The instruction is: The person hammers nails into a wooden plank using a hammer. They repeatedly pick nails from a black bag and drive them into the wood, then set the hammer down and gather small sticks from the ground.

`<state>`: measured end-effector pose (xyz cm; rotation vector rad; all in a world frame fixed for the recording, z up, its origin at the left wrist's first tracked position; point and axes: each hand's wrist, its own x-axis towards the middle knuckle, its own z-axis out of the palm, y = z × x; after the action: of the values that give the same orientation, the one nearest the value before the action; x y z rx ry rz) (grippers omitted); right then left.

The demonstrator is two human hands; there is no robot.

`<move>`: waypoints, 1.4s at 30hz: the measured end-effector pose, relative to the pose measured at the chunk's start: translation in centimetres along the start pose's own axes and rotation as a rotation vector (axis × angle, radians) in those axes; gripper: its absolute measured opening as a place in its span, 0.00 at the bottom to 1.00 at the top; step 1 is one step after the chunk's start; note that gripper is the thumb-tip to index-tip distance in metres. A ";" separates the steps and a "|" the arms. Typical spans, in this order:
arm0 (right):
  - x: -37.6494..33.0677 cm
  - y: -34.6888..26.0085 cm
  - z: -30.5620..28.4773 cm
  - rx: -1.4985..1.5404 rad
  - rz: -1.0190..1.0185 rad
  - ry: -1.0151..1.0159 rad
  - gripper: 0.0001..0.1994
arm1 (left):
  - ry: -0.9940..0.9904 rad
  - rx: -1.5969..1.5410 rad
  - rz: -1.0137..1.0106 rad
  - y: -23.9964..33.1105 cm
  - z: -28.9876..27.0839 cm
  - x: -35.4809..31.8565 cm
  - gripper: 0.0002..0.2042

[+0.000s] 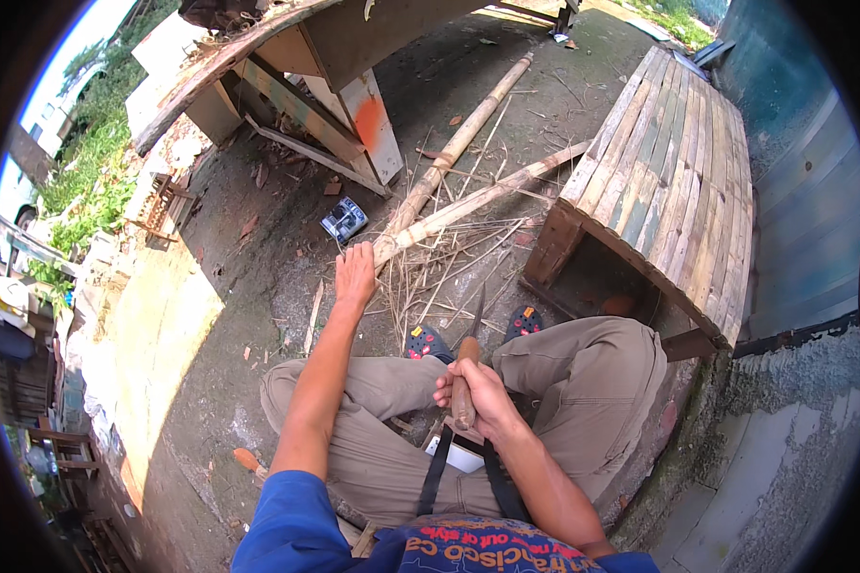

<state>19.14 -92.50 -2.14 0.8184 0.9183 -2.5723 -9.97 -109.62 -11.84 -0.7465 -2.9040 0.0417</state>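
My left hand (355, 275) reaches forward and closes over the near end of a pale bamboo pole (478, 200). That pole slants away to the right, its far end by the slatted bench. Beneath or beside it lies a longer, thicker bamboo pole (463, 134); their overlap near my fingers is partly hidden. In front of my lap, my right hand (484, 393) grips the wooden handle of a knife (465, 372), whose narrow dark blade points away from me. Thin shaved bamboo strips (440, 272) lie scattered on the ground between the poles and my feet.
A slatted wooden bench (678, 172) stands close on my right, beside a wall (784, 430). A wooden table (287, 67) is at the far left, with a blue-and-white packet (344, 221) on the ground near it. My shoes (426, 342) rest before the strips.
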 end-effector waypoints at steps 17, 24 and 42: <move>6.7 2.9 0.5 -0.205 -0.036 0.147 0.11 | -0.405 -0.330 -0.164 0.2 -3.8 -11.9 0.51; 18.4 3.0 -0.5 -0.128 -0.081 0.385 0.14 | -0.324 -0.461 -0.303 1.5 -1.6 -14.1 0.39; 26.1 4.2 -7.0 0.302 -0.147 0.376 0.19 | -0.376 -1.079 -0.365 -9.7 -8.6 -17.6 0.17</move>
<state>3.15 -93.11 -24.28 1.4047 0.7122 -2.7796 1.84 -126.70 -5.08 -0.2715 -3.1999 -1.6653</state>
